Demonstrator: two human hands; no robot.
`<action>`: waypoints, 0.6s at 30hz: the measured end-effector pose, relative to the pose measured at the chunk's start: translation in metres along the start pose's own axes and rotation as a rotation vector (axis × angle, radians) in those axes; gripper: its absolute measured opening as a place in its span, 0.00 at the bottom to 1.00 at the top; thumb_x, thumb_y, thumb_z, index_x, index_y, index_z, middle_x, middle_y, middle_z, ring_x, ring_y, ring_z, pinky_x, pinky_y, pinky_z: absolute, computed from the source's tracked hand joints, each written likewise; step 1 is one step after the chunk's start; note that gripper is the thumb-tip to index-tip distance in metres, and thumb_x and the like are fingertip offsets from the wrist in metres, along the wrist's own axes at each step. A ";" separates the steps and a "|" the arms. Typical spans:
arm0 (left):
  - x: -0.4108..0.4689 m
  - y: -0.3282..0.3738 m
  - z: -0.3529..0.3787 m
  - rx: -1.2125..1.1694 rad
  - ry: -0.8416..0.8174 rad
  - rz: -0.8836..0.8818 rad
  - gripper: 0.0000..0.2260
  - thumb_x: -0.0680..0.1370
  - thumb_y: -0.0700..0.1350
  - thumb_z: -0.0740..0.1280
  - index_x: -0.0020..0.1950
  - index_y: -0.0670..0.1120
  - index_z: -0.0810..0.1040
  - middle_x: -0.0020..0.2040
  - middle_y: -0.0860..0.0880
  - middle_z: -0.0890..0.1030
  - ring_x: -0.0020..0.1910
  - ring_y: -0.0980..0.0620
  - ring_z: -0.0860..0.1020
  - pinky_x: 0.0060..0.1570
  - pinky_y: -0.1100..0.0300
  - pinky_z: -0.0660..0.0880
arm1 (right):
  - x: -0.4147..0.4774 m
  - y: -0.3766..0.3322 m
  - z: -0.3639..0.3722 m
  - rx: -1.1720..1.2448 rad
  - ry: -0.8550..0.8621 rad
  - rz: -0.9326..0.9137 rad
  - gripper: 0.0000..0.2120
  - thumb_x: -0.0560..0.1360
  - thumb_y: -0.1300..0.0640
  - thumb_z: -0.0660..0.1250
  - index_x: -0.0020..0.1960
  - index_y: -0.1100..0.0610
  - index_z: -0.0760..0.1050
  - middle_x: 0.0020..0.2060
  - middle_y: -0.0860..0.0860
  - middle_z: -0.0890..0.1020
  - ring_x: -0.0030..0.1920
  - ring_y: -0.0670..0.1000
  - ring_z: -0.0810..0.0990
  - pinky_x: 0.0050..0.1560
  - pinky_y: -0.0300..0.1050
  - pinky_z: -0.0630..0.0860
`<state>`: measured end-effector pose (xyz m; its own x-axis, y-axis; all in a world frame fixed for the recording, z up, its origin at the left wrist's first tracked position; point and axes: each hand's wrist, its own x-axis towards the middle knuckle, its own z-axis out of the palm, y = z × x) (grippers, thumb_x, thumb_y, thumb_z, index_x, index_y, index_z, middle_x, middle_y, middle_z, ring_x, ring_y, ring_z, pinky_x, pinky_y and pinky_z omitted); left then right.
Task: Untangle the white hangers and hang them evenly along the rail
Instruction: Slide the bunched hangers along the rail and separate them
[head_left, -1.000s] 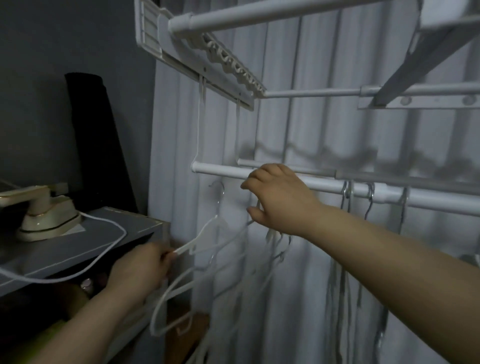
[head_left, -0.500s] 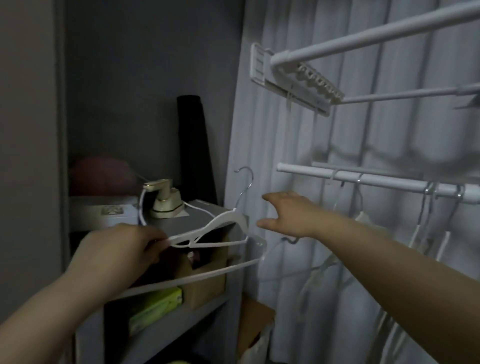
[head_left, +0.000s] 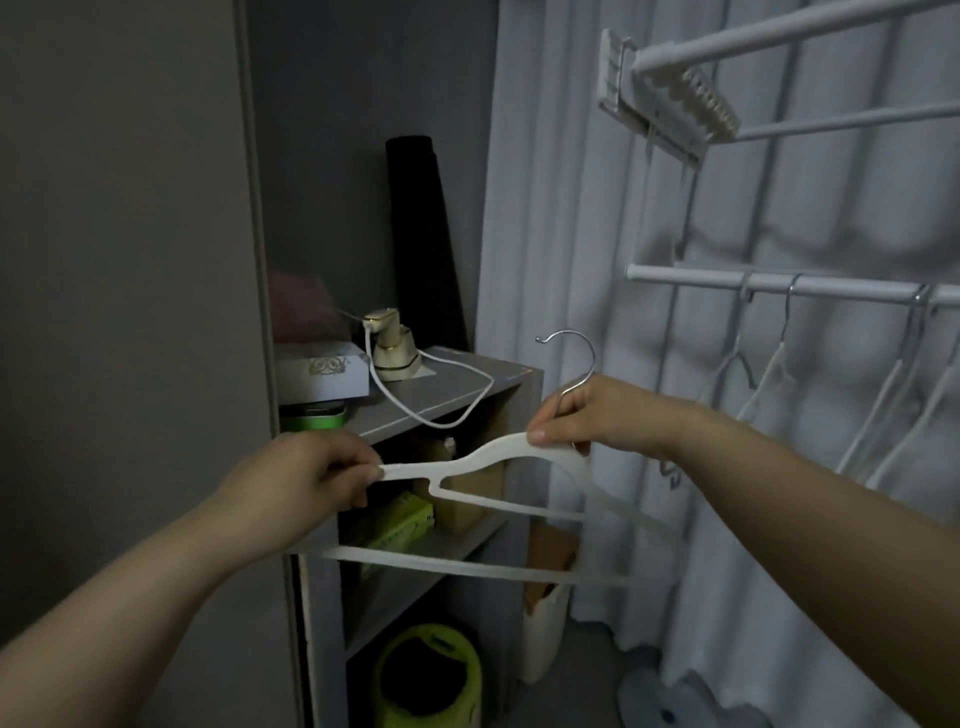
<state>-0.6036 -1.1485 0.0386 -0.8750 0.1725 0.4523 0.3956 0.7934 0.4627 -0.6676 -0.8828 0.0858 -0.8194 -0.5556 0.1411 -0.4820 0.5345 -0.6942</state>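
A white hanger (head_left: 485, 454) with a metal hook is held level in front of me, free of the rail. My left hand (head_left: 306, 480) pinches its left shoulder tip. My right hand (head_left: 597, 415) grips its neck just under the hook, which points up. Its bottom bar runs below both hands. The white rail (head_left: 779, 283) crosses the right side at about head height. Several white hangers (head_left: 893, 410) hang from the rail to the right, close together.
A grey shelf unit (head_left: 467, 379) stands left of the white curtain (head_left: 561, 234), with a small cream iron (head_left: 392, 348) and its cord on top. A drying rack (head_left: 675, 98) juts out above the rail. A green basket (head_left: 426, 675) sits on the floor.
My right hand has come off the rail and the tangled hangers and closed on the neck of the hanger my left hand pulled away to the left. My view turned left.
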 end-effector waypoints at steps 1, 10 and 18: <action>0.001 -0.002 0.000 -0.030 -0.006 0.001 0.14 0.74 0.45 0.65 0.31 0.60 0.73 0.30 0.64 0.80 0.33 0.65 0.76 0.35 0.69 0.69 | -0.005 0.000 0.005 -0.004 0.017 0.009 0.11 0.72 0.61 0.68 0.34 0.47 0.79 0.24 0.38 0.80 0.25 0.36 0.74 0.27 0.30 0.70; 0.003 0.008 0.036 -0.071 0.224 0.040 0.15 0.72 0.40 0.68 0.59 0.44 0.75 0.55 0.47 0.76 0.58 0.47 0.74 0.55 0.57 0.67 | -0.026 -0.012 0.028 0.072 0.307 0.131 0.06 0.73 0.62 0.66 0.48 0.62 0.79 0.25 0.46 0.78 0.18 0.40 0.72 0.21 0.30 0.71; 0.005 0.055 0.071 -0.601 -0.378 -0.045 0.16 0.75 0.46 0.63 0.63 0.47 0.70 0.51 0.51 0.76 0.48 0.56 0.75 0.42 0.68 0.71 | -0.014 -0.003 0.022 0.008 0.570 0.300 0.17 0.78 0.59 0.60 0.31 0.59 0.70 0.18 0.52 0.73 0.13 0.42 0.71 0.18 0.33 0.72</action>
<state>-0.6060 -1.0622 0.0120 -0.8878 0.4245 0.1777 0.3471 0.3642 0.8642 -0.6476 -0.8902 0.0705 -0.9555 0.0441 0.2917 -0.2061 0.6077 -0.7669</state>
